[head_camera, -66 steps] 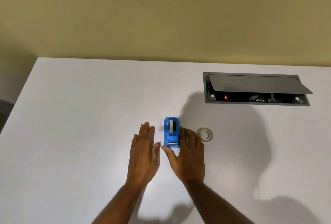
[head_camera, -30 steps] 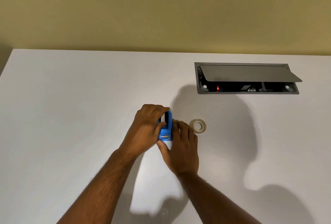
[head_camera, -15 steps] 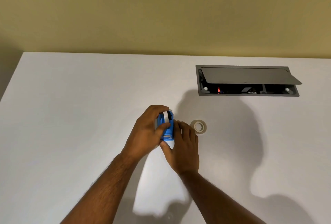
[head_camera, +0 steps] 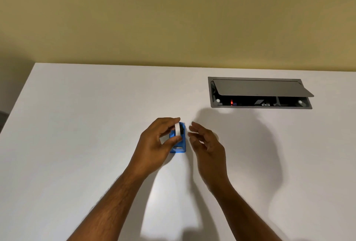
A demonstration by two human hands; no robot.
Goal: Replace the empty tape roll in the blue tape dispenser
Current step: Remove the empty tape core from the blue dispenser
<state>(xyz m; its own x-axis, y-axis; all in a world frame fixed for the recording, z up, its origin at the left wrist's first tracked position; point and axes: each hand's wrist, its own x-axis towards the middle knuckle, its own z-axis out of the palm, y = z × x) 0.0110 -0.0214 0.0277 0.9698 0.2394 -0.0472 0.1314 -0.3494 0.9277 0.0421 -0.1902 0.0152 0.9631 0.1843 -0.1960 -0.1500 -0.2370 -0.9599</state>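
The blue tape dispenser (head_camera: 181, 147) stands on the white table (head_camera: 77, 125), near its middle. My left hand (head_camera: 154, 148) pinches the empty white roll with its black hub (head_camera: 178, 129) between thumb and fingers, just above the dispenser's top. My right hand (head_camera: 208, 148) hovers just right of the dispenser, off it, fingers spread and holding nothing. The new tape roll is hidden behind my right hand.
A grey cable box (head_camera: 258, 94) with its lid tilted open is sunk into the table at the back right, a red light inside. A yellow wall runs behind the table. The table's left edge slants down on the left.
My left hand has lifted the empty roll up out of the dispenser. My right hand has let go of the dispenser and moved right with its fingers apart.
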